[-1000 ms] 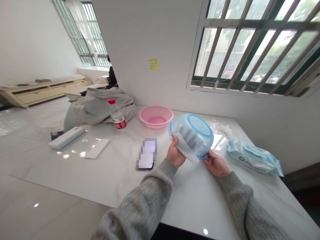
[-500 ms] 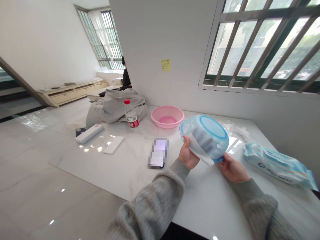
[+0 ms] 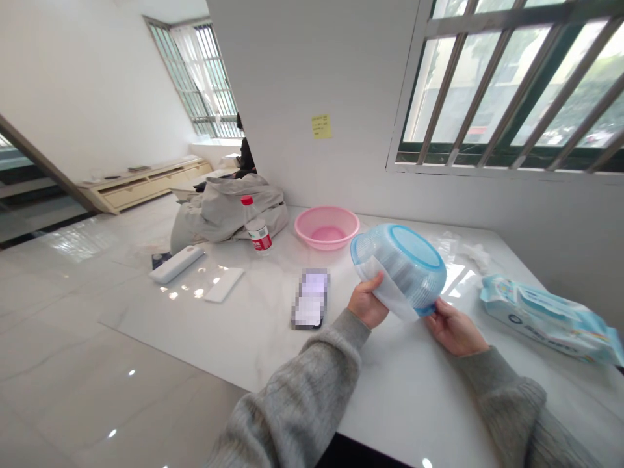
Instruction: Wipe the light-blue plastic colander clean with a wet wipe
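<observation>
A see-through blue plastic basket (image 3: 414, 260) is held tilted above the table, its base turned up and away from me. My left hand (image 3: 369, 304) pinches a white wipe (image 3: 390, 290) against the near rim, the thumb lying on the wipe and the other fingers partly hidden below. At the lower right of that rim, my right hand (image 3: 454, 327) grips the basket between thumb and fingers. A soft pack of wipes (image 3: 550, 318) lies to the right of my right hand.
Behind the basket stands a pink basket (image 3: 326, 227). A phone (image 3: 311, 299) lies left of my hands, with a red-capped bottle (image 3: 256, 227), grey cloth (image 3: 229, 205) and white box (image 3: 177, 264) farther left. Crumpled clear plastic (image 3: 470, 253) lies at the back right.
My left thumb has shifted slightly right and down along the wipe, off the basket's edge. My right hand keeps its grip, and the basket stays almost in place.
</observation>
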The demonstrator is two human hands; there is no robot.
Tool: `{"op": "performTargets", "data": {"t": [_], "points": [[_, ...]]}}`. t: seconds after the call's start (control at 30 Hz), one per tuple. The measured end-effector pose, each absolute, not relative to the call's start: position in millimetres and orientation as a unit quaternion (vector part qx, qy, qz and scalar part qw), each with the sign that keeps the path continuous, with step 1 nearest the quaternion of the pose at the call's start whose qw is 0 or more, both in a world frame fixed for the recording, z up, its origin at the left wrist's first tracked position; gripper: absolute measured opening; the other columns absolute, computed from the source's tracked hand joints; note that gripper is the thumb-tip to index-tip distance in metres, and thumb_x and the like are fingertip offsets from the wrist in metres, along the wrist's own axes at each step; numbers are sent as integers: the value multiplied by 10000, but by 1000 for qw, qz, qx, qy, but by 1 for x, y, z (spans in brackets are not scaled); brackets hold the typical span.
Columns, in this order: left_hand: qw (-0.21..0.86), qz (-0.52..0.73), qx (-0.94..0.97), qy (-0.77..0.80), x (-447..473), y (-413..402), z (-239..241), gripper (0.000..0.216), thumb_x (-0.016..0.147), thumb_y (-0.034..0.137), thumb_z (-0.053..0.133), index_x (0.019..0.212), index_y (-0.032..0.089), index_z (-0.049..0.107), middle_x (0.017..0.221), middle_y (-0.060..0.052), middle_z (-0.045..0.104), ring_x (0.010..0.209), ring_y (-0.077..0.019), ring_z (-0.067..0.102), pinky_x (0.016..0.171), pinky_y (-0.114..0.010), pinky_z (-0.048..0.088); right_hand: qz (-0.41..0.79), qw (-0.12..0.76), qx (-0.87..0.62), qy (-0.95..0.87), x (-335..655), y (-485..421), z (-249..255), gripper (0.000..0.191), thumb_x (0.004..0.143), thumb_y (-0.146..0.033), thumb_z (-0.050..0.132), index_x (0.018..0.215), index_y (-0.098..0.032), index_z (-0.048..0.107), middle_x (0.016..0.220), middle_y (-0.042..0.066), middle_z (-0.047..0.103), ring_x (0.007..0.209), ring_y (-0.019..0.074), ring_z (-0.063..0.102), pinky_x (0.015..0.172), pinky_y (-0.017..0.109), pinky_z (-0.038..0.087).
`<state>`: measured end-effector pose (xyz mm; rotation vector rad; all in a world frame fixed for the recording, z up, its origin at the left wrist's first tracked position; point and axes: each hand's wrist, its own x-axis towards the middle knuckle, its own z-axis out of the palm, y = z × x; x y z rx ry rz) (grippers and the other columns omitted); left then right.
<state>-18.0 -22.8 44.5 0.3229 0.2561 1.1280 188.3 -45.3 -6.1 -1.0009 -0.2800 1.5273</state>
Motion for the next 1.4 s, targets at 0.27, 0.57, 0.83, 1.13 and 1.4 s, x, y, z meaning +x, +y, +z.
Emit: {"op": "performTargets", "data": {"t": [0.27, 0.57, 0.83, 1.13, 1.4], "points": [[822, 534, 165, 105, -21, -17, 41, 415, 961, 338, 632, 1328, 149, 674, 1320, -143, 724, 1413, -334, 545, 1264, -542, 304, 648, 602, -431, -179, 190, -46, -6, 252, 956, -98, 519, 1047, -213, 723, 959, 33, 795, 767, 134, 762, 713, 238, 666], [822, 533, 182, 88, -22, -19, 40, 474, 945, 389, 663, 1372, 186, 645, 1371, -132, 697, 1434, -348, 520, 1262, -562, 295, 656, 578, -446, -192, 199, -45, -5, 216, 950, -121, 542, 1045, -205, 717, 926, 32, 794, 731, 155, 765, 662, 255, 660], [788, 572, 200, 113, -17, -23, 47, 432, 862, 356, 777, 1250, 183, 698, 1334, -143, 710, 1436, -385, 506, 1237, -594, 312, 621, 591, -453, -245, 193, -49, 2, 427, 934, -359, 672, 1354, -319, 607, 1173, 72, 770, 965, 232, 779, 829, 371, 667], [796, 560, 201, 109, -10, -26, 44, 497, 873, 393, 769, 1304, 168, 669, 1349, -155, 700, 1435, -383, 509, 1233, -580, 331, 693, 573, -402, -170, 175, -54, 9, 291, 1035, -263, 439, 1114, -206, 713, 1068, 92, 795, 949, 173, 771, 865, 308, 649], [816, 557, 121, 97, -36, -7, 50, 417, 1009, 415, 546, 1297, 144, 682, 1302, -139, 728, 1412, -309, 548, 1243, -490, 352, 650, 601, -416, -209, 191, -50, 12, 208, 950, -237, 624, 1132, -234, 724, 982, 33, 807, 792, 155, 774, 739, 271, 662]]}}
